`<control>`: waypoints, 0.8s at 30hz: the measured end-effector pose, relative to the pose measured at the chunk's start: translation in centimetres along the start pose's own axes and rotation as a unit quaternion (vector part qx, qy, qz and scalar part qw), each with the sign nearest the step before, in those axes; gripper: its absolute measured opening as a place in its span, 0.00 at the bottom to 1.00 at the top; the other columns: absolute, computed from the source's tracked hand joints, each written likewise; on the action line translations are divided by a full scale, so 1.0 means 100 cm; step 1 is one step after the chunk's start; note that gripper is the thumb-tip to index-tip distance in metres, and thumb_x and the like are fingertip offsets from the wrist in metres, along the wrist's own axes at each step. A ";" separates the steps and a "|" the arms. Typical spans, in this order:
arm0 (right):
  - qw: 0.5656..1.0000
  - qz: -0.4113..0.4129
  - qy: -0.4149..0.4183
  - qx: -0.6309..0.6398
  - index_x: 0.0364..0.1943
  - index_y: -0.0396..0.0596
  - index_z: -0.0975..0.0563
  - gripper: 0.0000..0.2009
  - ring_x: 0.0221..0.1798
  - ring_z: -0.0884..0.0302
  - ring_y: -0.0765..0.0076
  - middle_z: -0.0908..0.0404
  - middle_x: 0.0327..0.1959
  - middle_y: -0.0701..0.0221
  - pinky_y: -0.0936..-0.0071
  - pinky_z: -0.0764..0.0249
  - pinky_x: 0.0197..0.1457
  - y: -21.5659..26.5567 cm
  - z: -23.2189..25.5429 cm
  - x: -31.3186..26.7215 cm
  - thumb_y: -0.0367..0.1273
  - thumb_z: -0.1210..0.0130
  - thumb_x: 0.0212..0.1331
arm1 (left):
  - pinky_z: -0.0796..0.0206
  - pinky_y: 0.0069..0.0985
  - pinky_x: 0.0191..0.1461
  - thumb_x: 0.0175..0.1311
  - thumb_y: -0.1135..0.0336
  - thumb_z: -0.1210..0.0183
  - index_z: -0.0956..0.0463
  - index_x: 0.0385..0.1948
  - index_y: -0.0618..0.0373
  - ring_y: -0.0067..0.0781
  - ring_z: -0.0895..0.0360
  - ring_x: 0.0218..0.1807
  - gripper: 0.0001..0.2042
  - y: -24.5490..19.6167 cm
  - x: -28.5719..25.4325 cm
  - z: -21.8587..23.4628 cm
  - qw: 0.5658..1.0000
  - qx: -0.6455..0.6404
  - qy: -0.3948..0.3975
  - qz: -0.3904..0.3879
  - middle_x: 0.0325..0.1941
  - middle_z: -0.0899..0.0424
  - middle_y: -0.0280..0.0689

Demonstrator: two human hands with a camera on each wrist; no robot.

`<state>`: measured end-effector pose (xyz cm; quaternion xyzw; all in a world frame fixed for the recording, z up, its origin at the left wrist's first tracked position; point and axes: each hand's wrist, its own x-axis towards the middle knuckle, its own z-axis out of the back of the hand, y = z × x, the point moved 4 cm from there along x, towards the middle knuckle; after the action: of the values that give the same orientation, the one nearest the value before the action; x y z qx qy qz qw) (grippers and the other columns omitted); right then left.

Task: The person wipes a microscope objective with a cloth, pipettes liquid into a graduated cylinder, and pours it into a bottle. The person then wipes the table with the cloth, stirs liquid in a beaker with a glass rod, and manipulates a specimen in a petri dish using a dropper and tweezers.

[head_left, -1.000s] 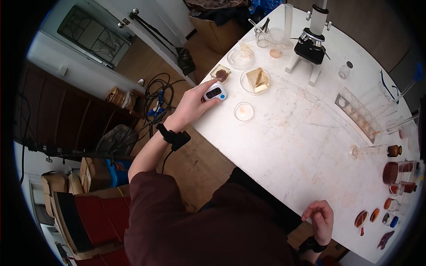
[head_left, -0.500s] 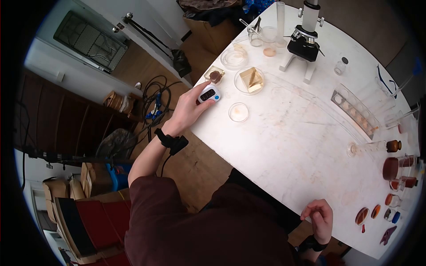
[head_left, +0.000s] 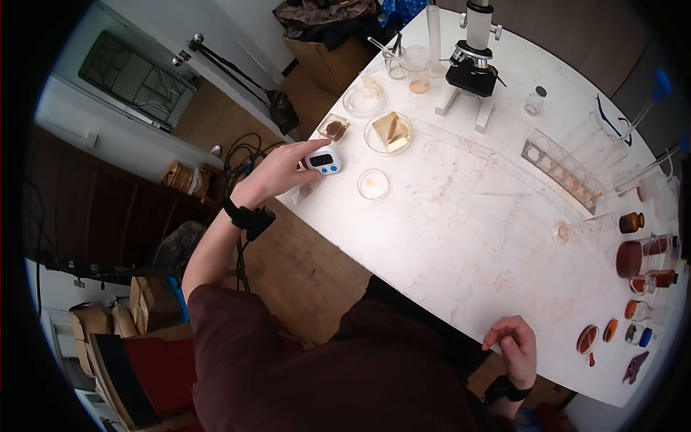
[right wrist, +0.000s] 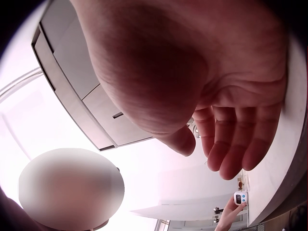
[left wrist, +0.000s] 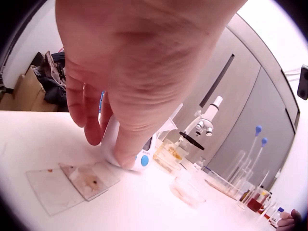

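At the table's left edge my left hand (head_left: 277,171) grips a small white digital timer (head_left: 323,160), with thumb and fingers on its sides. Its dark display and blue buttons face up. In the left wrist view the timer (left wrist: 144,160) is partly hidden behind the thumb, and thin glass plates (left wrist: 89,180) lie flat beside the hand. Just beyond the timer sits a clear block with a dark specimen (head_left: 334,128). To its right is a small petri dish (head_left: 373,185). My right hand (head_left: 515,345), fingers loosely bent and holding nothing, is at the near table edge.
A larger dish holds a yellowish block (head_left: 392,133). The microscope (head_left: 471,68) stands at the back, a rack (head_left: 561,171) to the right. Red-brown jars (head_left: 630,259) and small dishes (head_left: 588,338) line the right edge. Cables (head_left: 237,169) lie on the floor.
The head view has shifted, moving the table leftward in the frame. The timer has turned slightly in my left hand, showing two blue buttons, and the glass plates now show beneath the hand.
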<state>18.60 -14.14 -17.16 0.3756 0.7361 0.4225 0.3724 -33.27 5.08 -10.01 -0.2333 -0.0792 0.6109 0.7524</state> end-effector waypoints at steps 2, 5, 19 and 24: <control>1.000 -0.001 -0.002 0.000 0.54 0.38 0.23 0.15 0.43 0.16 0.66 0.16 0.39 0.63 0.67 0.19 0.52 0.001 -0.002 0.001 0.37 0.41 0.76 | 0.23 0.36 0.55 0.63 0.70 0.30 0.28 0.73 0.52 0.44 0.14 0.50 0.33 -0.004 0.002 0.006 1.000 0.022 0.019 0.003 0.54 0.12 0.46; 1.000 0.005 -0.002 -0.005 0.54 0.38 0.23 0.16 0.43 0.16 0.66 0.16 0.38 0.63 0.67 0.19 0.52 0.000 -0.002 0.000 0.38 0.41 0.76 | 0.23 0.38 0.54 0.62 0.72 0.31 0.28 0.73 0.51 0.45 0.14 0.50 0.33 -0.008 0.003 0.008 0.998 0.051 0.039 -0.002 0.53 0.12 0.45; 0.997 0.061 -0.030 0.020 0.51 0.39 0.24 0.17 0.37 0.18 0.67 0.18 0.35 0.64 0.69 0.20 0.46 -0.008 0.003 -0.006 0.41 0.42 0.77 | 0.25 0.37 0.50 0.63 0.73 0.32 0.29 0.74 0.49 0.41 0.17 0.48 0.34 -0.009 0.006 0.005 0.996 0.084 0.032 -0.030 0.50 0.14 0.43; 0.996 0.074 -0.028 0.030 0.51 0.39 0.24 0.18 0.37 0.18 0.67 0.18 0.34 0.64 0.69 0.20 0.45 -0.009 0.004 -0.005 0.43 0.41 0.77 | 0.24 0.39 0.58 0.63 0.73 0.32 0.29 0.73 0.49 0.47 0.15 0.57 0.33 -0.011 0.008 0.007 0.996 0.058 0.066 0.023 0.57 0.14 0.45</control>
<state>18.99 -14.80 -18.04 0.4521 0.7078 0.4157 0.3491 -32.36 5.81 -9.02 -0.2306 0.0119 0.6147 0.7542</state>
